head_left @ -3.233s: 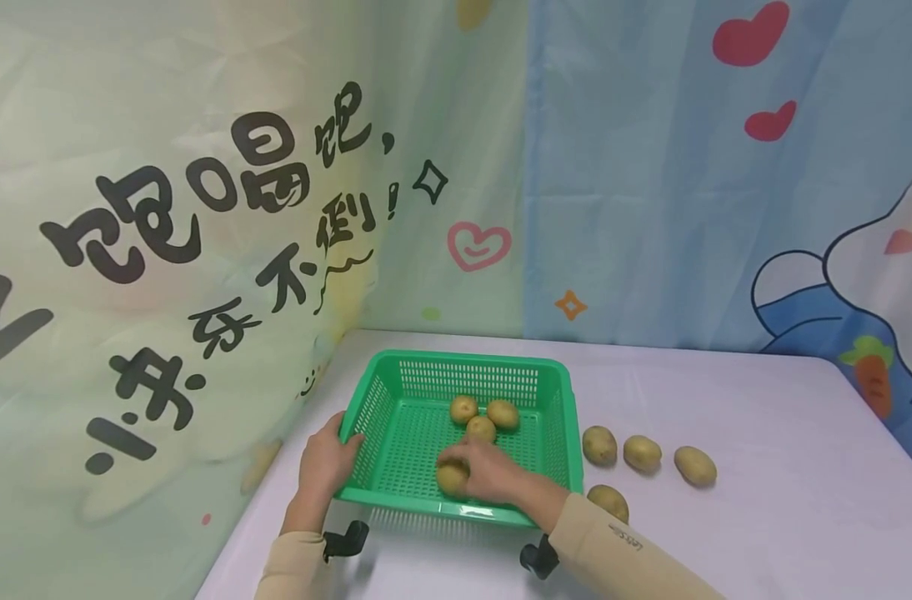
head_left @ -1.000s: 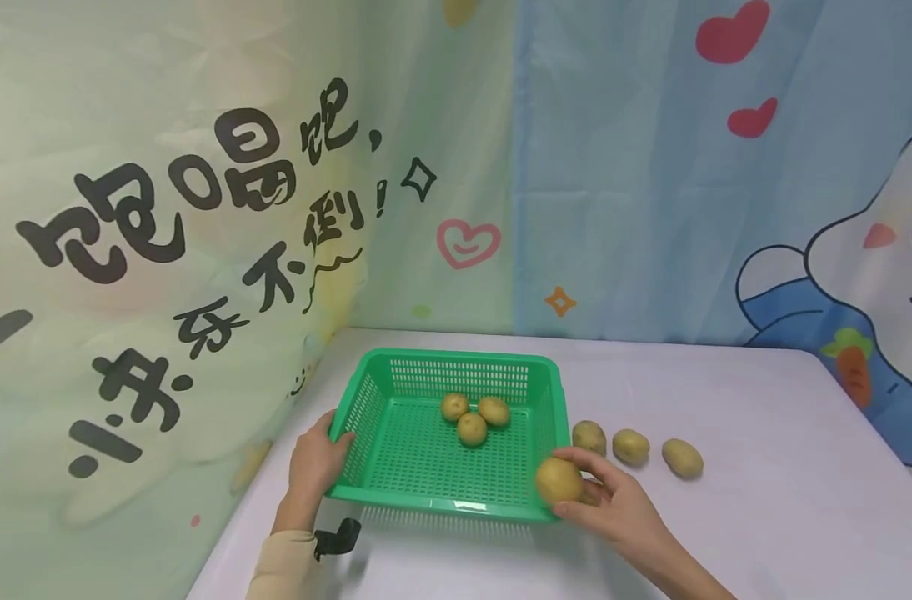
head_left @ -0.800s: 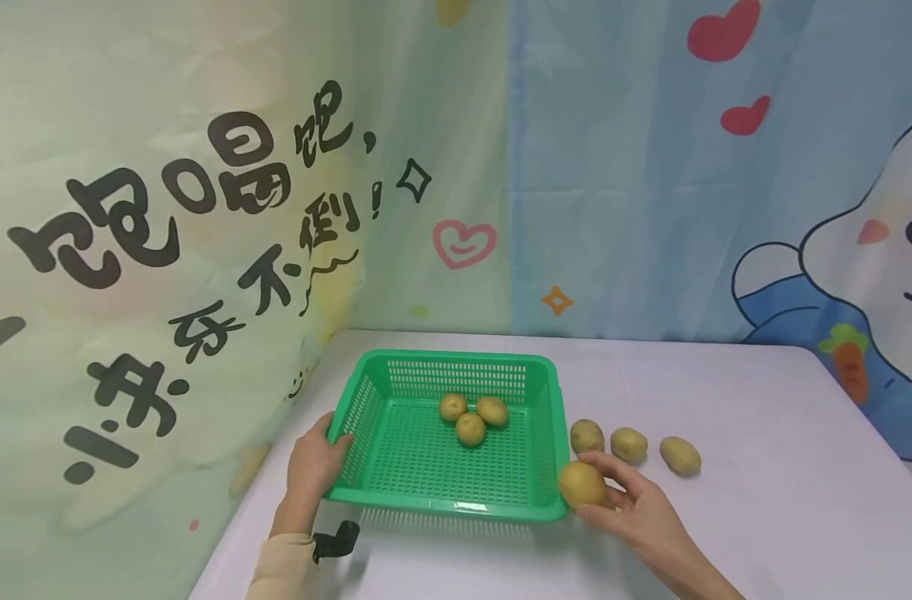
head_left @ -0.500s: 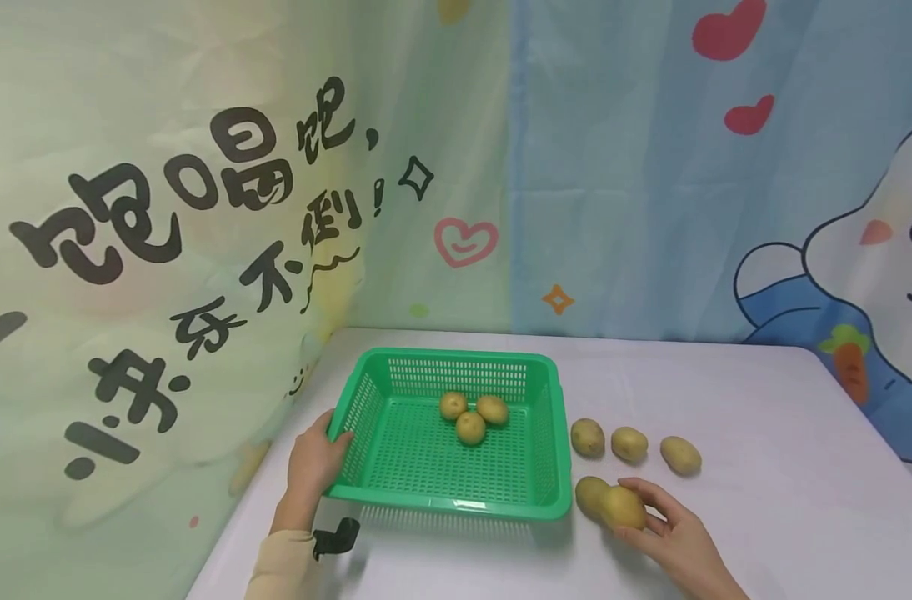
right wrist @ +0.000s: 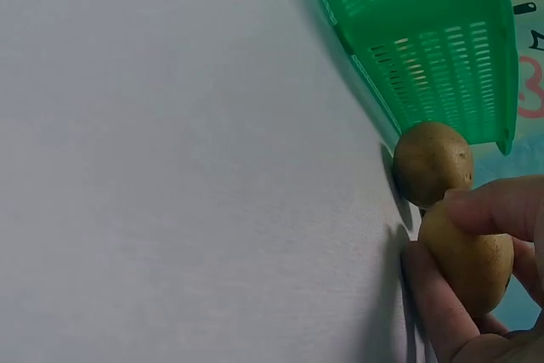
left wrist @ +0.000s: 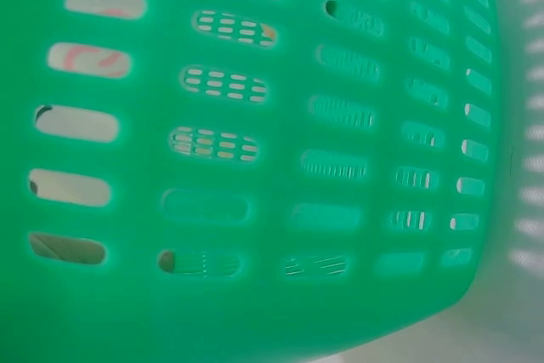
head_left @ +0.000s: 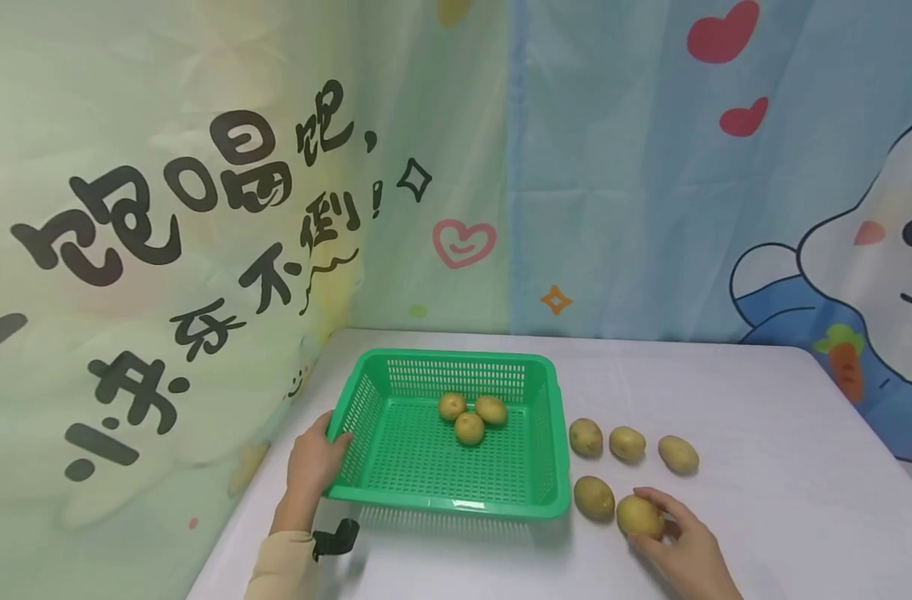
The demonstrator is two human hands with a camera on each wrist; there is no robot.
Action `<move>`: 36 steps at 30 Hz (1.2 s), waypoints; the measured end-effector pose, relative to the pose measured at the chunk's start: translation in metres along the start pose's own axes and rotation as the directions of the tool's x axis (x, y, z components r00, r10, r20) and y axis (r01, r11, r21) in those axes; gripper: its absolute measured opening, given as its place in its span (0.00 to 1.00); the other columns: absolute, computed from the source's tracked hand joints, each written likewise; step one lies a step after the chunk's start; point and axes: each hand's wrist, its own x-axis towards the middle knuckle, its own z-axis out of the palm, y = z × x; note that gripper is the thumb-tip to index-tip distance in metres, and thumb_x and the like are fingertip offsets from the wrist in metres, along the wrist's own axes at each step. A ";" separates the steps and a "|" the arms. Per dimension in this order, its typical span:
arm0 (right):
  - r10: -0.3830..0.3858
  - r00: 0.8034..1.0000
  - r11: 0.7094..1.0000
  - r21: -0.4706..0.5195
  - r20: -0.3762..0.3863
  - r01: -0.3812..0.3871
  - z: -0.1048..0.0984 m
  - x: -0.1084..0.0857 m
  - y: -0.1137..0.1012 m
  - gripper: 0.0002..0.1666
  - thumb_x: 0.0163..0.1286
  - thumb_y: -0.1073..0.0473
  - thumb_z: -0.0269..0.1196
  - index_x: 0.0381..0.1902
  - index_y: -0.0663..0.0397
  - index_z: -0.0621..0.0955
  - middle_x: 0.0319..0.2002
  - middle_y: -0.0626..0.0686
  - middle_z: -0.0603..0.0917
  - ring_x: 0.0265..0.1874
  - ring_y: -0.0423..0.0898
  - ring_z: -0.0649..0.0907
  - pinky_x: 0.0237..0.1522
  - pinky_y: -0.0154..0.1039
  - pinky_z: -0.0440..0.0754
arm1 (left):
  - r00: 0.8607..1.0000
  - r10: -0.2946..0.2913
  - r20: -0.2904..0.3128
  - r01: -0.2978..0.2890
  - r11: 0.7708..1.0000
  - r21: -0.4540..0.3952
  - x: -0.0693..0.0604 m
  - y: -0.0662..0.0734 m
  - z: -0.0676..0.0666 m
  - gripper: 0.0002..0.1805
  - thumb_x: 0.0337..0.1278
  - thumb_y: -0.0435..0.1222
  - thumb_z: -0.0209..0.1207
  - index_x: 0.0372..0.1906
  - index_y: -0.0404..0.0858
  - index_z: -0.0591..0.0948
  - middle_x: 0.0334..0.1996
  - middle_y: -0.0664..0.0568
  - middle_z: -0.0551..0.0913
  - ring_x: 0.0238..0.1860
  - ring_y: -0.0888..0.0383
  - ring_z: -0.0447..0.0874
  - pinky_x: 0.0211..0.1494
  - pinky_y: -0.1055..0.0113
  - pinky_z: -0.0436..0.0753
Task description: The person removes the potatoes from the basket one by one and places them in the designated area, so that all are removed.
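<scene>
Head view, right hand: Our right hand [head_left: 677,542] pinched a potato [head_left: 639,517] between thumb and fingers, just beside a neighbouring potato [head_left: 594,498], off the right front corner of the green basket [head_left: 448,505].
Head view, left hand: Our left hand [head_left: 315,461] gripped the left rim of the green basket, thumb over the edge; a light, steady hold seemed enough to keep it from shifting.
Left wrist view, slotted wall: The green basket's side filled most of it; our left hand did not show there.
Right wrist view, letting go: One finger lay on the potato's side towards the counter [right wrist: 212,210], so we judged it best to keep low, ease that finger out and only then loosen the thumb, lest it roll.
Right wrist view, potato skin: Yellow-brown, rounded and fairly smooth; whether it bore on the counter we could not tell.
</scene>
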 end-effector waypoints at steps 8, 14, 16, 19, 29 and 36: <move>-0.108 0.993 0.994 -0.031 -0.039 0.107 -0.002 0.014 0.006 0.41 0.56 0.57 0.72 0.67 0.54 0.69 0.67 0.66 0.67 0.64 0.70 0.67 0.59 0.68 0.64 | 1.000 0.020 -0.016 -0.020 1.000 0.010 0.001 0.000 0.001 0.31 0.66 0.41 0.57 0.70 0.32 0.66 0.55 0.32 0.79 0.30 0.51 0.78 0.31 0.61 0.74; -0.146 0.989 0.987 -0.069 -0.036 0.143 -0.007 0.021 0.005 0.44 0.57 0.53 0.73 0.68 0.57 0.68 0.66 0.68 0.68 0.62 0.70 0.70 0.60 0.64 0.66 | 1.000 0.020 -0.017 -0.020 1.000 -0.001 0.001 0.000 0.002 0.31 0.65 0.41 0.57 0.69 0.32 0.67 0.53 0.32 0.80 0.26 0.53 0.77 0.27 0.64 0.72; -0.139 0.990 0.988 -0.072 -0.021 0.137 -0.008 0.022 0.004 0.45 0.57 0.53 0.73 0.69 0.58 0.67 0.66 0.69 0.68 0.62 0.70 0.70 0.59 0.65 0.67 | 1.000 0.016 -0.020 -0.016 1.000 -0.004 0.001 -0.001 0.002 0.31 0.65 0.41 0.57 0.69 0.32 0.67 0.53 0.33 0.80 0.26 0.54 0.77 0.27 0.64 0.72; -0.104 0.994 0.992 -0.073 0.013 0.105 -0.010 0.022 0.002 0.48 0.58 0.52 0.72 0.71 0.58 0.63 0.67 0.71 0.67 0.62 0.72 0.69 0.57 0.69 0.67 | 1.000 0.012 -0.023 -0.012 1.000 -0.004 0.001 -0.001 0.002 0.31 0.65 0.41 0.58 0.69 0.32 0.67 0.52 0.33 0.80 0.26 0.53 0.76 0.26 0.64 0.71; -0.089 0.996 0.994 -0.063 0.017 0.090 -0.015 0.022 0.005 0.49 0.58 0.51 0.72 0.71 0.60 0.62 0.65 0.70 0.68 0.59 0.68 0.74 0.55 0.67 0.71 | 1.000 -0.004 -0.011 0.004 1.000 -0.017 0.000 0.000 0.002 0.31 0.65 0.41 0.57 0.70 0.33 0.67 0.53 0.33 0.80 0.26 0.54 0.76 0.26 0.64 0.72; -0.021 0.999 1.000 -0.005 0.029 0.021 -0.028 0.022 0.001 0.47 0.65 0.48 0.67 0.73 0.60 0.59 0.68 0.69 0.63 0.60 0.67 0.72 0.42 0.42 0.83 | 1.000 -0.001 -0.017 0.001 1.000 -0.013 0.001 0.000 0.002 0.31 0.65 0.41 0.57 0.70 0.33 0.67 0.53 0.34 0.80 0.26 0.53 0.76 0.26 0.65 0.71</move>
